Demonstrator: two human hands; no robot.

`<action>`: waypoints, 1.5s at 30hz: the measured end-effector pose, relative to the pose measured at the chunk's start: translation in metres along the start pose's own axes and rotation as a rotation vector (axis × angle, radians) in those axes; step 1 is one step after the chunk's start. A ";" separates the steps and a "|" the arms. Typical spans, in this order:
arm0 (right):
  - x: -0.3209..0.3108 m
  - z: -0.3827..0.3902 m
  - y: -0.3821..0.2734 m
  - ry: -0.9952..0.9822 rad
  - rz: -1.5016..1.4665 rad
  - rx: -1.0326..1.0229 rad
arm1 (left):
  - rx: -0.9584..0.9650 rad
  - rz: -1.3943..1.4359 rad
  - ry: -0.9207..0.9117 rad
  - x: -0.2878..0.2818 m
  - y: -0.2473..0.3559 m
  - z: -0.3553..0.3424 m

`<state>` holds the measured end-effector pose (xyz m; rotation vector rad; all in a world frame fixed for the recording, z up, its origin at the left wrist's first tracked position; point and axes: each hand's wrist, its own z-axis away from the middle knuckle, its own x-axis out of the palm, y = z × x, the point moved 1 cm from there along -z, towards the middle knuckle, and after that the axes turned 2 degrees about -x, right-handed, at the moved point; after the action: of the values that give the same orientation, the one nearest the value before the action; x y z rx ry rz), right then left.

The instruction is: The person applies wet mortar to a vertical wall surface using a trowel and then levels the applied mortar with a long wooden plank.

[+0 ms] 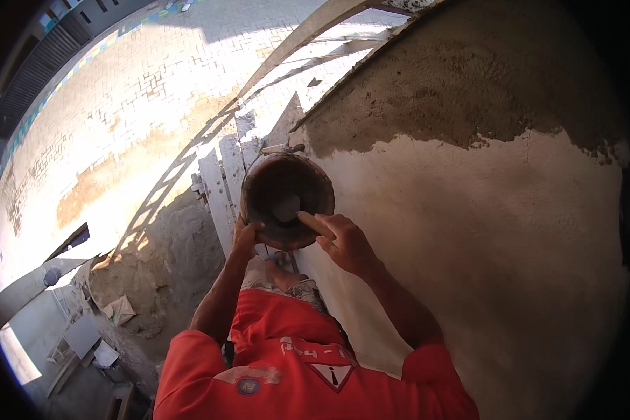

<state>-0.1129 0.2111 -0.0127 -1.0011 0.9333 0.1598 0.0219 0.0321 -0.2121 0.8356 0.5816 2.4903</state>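
Note:
A round dark bucket (259, 180) sits in front of me, its mouth facing up and its inside mostly in shadow. My left hand (246, 238) is closed around the near left part of its rim, thumb on the inside. In my right hand (348, 243) is the wooden handle (315, 224) of a tool, probably a trowel, that points into the bucket. A pale grey patch (285, 207) shows at the handle's far end; whether it is the blade or mortar I cannot tell. The bucket's wire handle rests at its far side.
On the right rises a wall with dark wet plaster (469, 84) above and a paler surface (483, 245) below. Narrow planks (220, 185) run beneath the bucket, beside my bare foot (281, 277). Far below at left lies sunlit paving (140, 105). A wooden beam (301, 38) slants overhead.

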 end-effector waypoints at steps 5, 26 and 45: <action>0.080 0.114 0.121 -0.056 -0.209 0.573 | -0.018 0.189 0.059 -0.052 -0.097 -0.124; 0.246 0.316 0.241 -0.121 -0.327 1.165 | -0.113 0.473 0.601 -0.248 -0.295 -0.400; 0.249 0.514 0.102 1.311 -0.963 2.093 | -0.418 -0.941 -0.104 0.015 -0.157 -0.163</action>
<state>0.2956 0.5974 -0.1574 0.7524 0.9498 -2.0764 -0.0499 0.1273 -0.4055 0.3799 0.2886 1.6006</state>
